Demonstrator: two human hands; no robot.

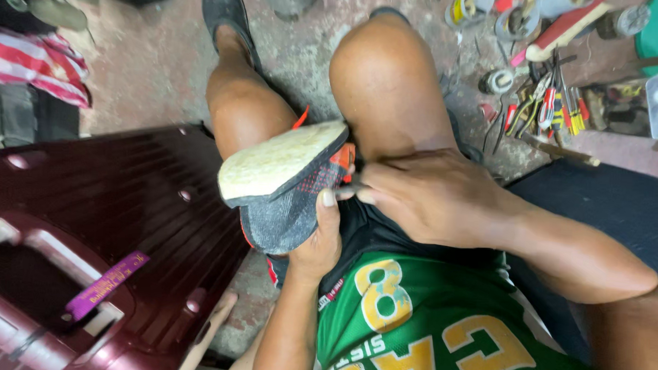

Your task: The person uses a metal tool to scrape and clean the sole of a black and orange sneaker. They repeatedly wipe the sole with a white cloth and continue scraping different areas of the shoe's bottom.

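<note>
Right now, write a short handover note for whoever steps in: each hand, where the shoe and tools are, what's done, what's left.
Left hand: grip shut on the shoe, held sole-up between the knees, thumb on the grey knit upper.
Right hand: grip shut on a thin tool, its tip at the edge where the upper meets the pale sole; the tool's kind cannot be told.
Nearby: pliers and screwdrivers on the floor at the right, maroon suitcase at the left.
Done: cannot be told from this view.
Left: the work at the sole edge is in hand; no finished seam shows.
</note>
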